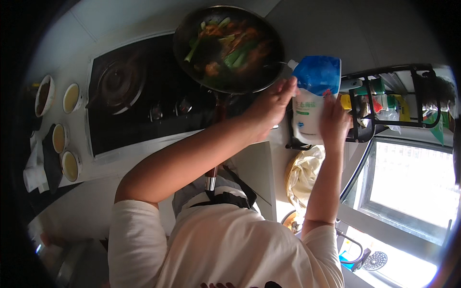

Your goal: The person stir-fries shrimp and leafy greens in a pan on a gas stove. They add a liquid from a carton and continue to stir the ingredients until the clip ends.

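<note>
A blue and white spouted plastic pouch [312,104] is held tilted, with its white spout towards the wok's right rim. My left hand [272,108] grips the pouch's left edge with its fingertips. Around the lower right side of the pouch is my right hand [335,122], slightly blurred. A thin pale streak shows between the spout and the dark wok [275,77]. Green vegetable pieces [236,57] and reddish-brown food [212,68] lie in the wok. Its long brown handle [211,174] points towards my body and passes under my left forearm.
A black glass gas hob [155,82] has a free burner [119,84] on the left. Several small bowls [72,97] stand beyond it. At right are a black rack [396,122] of packets and bottles, a lined basket [306,172] and a bright window [410,187].
</note>
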